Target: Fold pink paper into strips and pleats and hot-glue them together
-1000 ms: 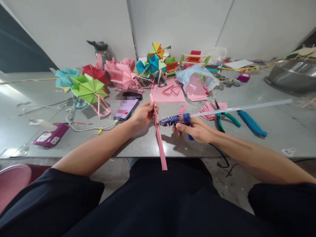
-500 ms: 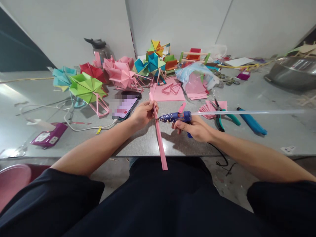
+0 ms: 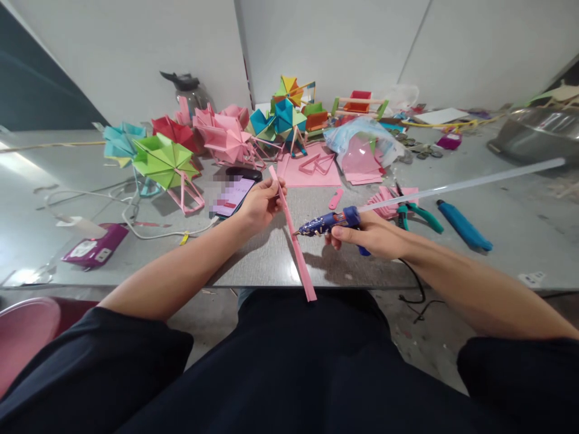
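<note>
Yep, left fingers (image 3: 271, 191) still pinched the pink strip (image 3: 301, 265); right fingers (image 3: 346, 234) had slid the clutched glue gun (image 3: 322, 223) farther down it.

Your long, narrow pink paper strip (image 3: 301, 265) slants toward you; your dark-blue plastic glue gun (image 3: 325, 223) points at its middle.

Grey table (image 3: 520, 217): phone (image 3: 236, 194), teal-handled pliers (image 3: 424, 218), slim blue object (image 3: 465, 225) (right of pliers), pink sheet (image 3: 289, 173), metal bowl (image 3: 520, 141).
</note>
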Demonstrator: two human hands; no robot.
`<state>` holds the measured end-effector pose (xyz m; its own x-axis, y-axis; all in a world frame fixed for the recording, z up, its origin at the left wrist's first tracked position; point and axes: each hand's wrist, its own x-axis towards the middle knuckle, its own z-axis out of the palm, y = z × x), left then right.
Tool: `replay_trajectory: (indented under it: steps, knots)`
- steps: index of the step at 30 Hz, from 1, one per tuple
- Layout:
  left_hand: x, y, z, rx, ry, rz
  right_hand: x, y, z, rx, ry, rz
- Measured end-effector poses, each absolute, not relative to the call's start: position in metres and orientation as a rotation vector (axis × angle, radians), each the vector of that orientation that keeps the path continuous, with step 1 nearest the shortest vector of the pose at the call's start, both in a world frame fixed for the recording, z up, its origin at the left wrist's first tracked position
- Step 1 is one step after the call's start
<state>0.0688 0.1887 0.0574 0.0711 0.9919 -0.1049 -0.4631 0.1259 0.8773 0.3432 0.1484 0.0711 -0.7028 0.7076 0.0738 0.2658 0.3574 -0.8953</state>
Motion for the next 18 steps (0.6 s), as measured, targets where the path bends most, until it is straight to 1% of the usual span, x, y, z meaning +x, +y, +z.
replay_trajectory:
  steps: [5,9,12,15,18]
  knots:
    - [0.058,0.197,0.071,0.793,0.905,1.482,0.367,0.157,0.094,-0.885,-2.096,1.238]
    - [0.046,0.192,0.083,1.046,0.917,1.611,0.396,0.156,0.105,-1.008,-1.888,1.149]
    - [0.036,0.170,0.086,1.235,0.935,1.540,0.429,0.150,0.104,-1.107,-1.724,0.988]
    - [0.027,0.134,0.080,1.531,1.040,1.463,0.480,0.145,0.091,-1.240,-1.640,0.810]
    - [0.020,0.098,0.063,2.010,1.152,1.264,0.541,0.144,0.066,-1.536,-1.673,0.439]
